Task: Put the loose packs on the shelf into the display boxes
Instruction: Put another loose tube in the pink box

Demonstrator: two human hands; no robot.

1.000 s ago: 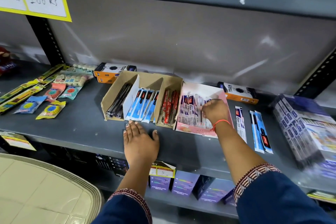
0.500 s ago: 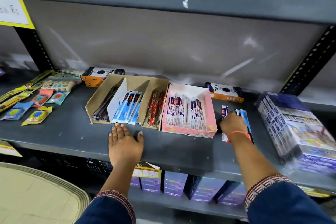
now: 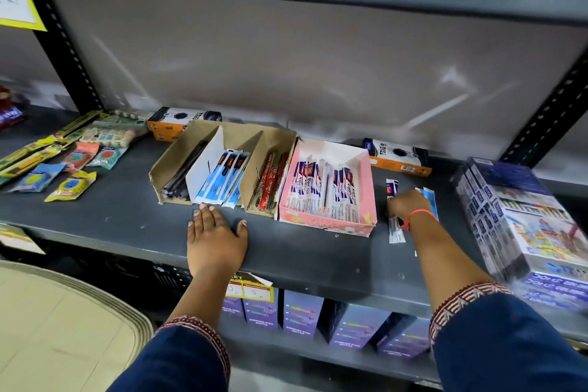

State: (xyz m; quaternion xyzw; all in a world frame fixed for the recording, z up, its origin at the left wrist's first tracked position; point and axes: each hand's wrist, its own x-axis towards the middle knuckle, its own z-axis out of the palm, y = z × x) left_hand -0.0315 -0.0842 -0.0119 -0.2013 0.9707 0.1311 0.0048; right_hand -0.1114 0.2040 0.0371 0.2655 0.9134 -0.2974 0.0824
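Right hand (image 3: pixel 409 204) curled down on loose packs (image 3: pixel 395 228) right of pink display box (image 3: pixel 327 222), grip unclear; left hand (image 3: pixel 216 234) flat, empty, at shelf (image 3: pixel 111 216) front edge. Boxes mostly filled; approx. three packs left.

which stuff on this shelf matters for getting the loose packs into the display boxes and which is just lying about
Job:
- white loose pack
- blue loose packs
- pink display box
- brown display box
- right hand

Lying about:
- orange boxes
- sachets
- large carton
- left hand, flat on the shelf
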